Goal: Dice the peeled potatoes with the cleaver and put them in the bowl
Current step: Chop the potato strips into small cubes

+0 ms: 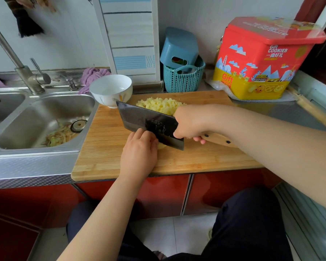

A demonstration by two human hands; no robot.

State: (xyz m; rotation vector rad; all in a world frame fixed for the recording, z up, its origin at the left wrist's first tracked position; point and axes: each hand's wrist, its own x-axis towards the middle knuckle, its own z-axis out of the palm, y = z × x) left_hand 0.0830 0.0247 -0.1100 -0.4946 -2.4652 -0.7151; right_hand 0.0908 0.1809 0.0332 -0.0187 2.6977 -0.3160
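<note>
Gripping cleaver (151,125) right hand (191,122), left hand (139,153) steadying potato (161,146)

i count one cleaver (151,125) in my right hand (191,122), one potato piece (161,146) under my left hand (139,153), and one heap of diced potato (160,105) beyond both, too many cubes to count. one white bowl (111,90) sits past my left hand, on one cutting board (105,147).
</note>
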